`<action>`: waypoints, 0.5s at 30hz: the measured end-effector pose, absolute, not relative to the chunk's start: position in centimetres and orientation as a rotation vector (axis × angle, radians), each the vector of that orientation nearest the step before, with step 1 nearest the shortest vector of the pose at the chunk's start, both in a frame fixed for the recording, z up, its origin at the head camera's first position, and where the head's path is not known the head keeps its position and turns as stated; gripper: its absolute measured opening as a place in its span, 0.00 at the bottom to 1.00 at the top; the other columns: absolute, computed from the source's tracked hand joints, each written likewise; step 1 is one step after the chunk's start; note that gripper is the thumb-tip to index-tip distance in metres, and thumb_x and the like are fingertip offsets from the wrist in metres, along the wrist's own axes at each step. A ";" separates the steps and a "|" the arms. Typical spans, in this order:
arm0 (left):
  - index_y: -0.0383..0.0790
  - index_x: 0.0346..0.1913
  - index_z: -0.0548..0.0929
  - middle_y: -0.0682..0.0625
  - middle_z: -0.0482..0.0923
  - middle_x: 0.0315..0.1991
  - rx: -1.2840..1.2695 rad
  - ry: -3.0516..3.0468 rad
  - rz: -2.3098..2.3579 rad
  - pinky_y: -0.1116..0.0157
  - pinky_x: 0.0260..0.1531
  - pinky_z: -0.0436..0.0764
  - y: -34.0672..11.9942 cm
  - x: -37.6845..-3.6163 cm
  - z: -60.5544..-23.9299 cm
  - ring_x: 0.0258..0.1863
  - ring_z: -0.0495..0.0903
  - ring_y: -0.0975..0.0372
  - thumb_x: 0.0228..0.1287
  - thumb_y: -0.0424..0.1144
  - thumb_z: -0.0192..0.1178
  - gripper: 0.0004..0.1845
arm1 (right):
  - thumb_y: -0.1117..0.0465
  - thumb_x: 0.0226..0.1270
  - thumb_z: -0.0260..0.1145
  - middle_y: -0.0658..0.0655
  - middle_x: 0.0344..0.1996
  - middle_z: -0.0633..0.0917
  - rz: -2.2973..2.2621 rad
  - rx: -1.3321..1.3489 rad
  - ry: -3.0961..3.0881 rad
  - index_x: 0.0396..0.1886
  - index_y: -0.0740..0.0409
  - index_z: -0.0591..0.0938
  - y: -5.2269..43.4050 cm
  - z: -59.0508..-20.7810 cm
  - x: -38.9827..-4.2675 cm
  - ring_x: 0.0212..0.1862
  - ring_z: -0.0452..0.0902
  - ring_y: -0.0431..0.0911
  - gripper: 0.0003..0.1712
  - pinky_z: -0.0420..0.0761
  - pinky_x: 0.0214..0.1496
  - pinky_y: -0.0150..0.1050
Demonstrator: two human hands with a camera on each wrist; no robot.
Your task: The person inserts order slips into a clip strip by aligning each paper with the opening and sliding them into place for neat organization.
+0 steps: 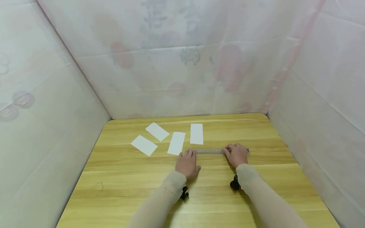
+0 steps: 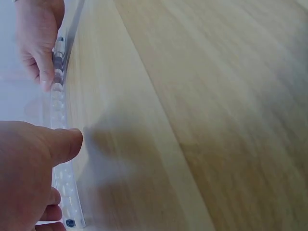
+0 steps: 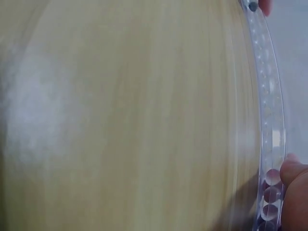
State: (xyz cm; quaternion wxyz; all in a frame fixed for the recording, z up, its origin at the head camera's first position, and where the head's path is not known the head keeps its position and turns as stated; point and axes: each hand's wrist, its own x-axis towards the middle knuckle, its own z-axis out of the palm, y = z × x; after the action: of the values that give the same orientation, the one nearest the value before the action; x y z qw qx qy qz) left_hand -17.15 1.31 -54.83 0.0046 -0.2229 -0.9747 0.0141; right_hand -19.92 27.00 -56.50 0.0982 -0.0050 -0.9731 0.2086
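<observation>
A long clear plastic tube [image 1: 209, 151] lies crosswise on the table in front of both hands. Several round clear balls [image 3: 271, 195] are lined up in its right-hand part, beside the right thumb in the right wrist view. My right hand [image 1: 237, 155] grips the tube close to its right end. At the other end, my left hand [image 1: 186, 164] rests with its fingers on the tube and its thumb held out to the side. A small dark plug [image 2: 70, 223] shows at the tube's left end. Part of the tube is hidden beneath the hands.
Several white paper cards lie beyond the tube: an upright card [image 1: 196, 134], a slightly tilted card [image 1: 176, 143] and slanted ones [image 1: 144, 145] farther left. The wooden table [image 1: 128, 190] is enclosed by pale cloth walls [image 1: 182, 79] at the back and sides.
</observation>
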 end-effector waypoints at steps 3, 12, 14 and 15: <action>0.41 0.72 0.62 0.49 0.66 0.63 -0.698 -3.052 0.011 0.51 0.63 0.66 1.2 -17.0 -54.8 0.66 0.63 0.56 0.65 0.63 0.52 0.40 | 0.50 0.68 0.63 0.62 0.37 0.80 0.626 -0.014 -2.886 0.40 0.56 0.86 26.8 -56.3 -19.8 0.43 0.73 0.59 0.15 0.63 0.54 0.61; 0.39 0.68 0.64 0.47 0.68 0.60 -0.675 -3.026 -0.029 0.53 0.57 0.71 -0.2 -16.2 -54.5 0.62 0.66 0.55 0.64 0.61 0.55 0.38 | 0.49 0.68 0.62 0.59 0.36 0.78 0.666 0.014 -2.910 0.39 0.53 0.85 25.5 -56.1 -19.8 0.42 0.72 0.57 0.14 0.66 0.51 0.58; 0.38 0.68 0.64 0.46 0.68 0.60 -0.683 -3.016 -0.028 0.54 0.56 0.71 -0.5 -16.1 -54.6 0.62 0.67 0.55 0.64 0.61 0.55 0.38 | 0.49 0.68 0.63 0.59 0.36 0.78 0.678 0.007 -2.918 0.39 0.53 0.85 25.2 -56.1 -19.8 0.43 0.72 0.58 0.14 0.67 0.51 0.59; 0.38 0.68 0.64 0.46 0.68 0.60 -0.687 -3.012 -0.027 0.55 0.56 0.71 -0.6 -16.1 -54.7 0.62 0.67 0.54 0.65 0.61 0.55 0.38 | 0.49 0.68 0.63 0.60 0.37 0.78 0.682 0.008 -2.913 0.39 0.53 0.85 25.2 -56.1 -19.8 0.43 0.72 0.58 0.14 0.66 0.52 0.59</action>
State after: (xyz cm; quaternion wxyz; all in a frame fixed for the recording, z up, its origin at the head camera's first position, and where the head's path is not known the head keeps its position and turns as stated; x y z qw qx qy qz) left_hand -16.10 -0.58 -54.66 0.0262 -0.2223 -0.9746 -0.0088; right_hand -19.84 25.15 -56.09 0.0746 0.0028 -0.9709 0.2274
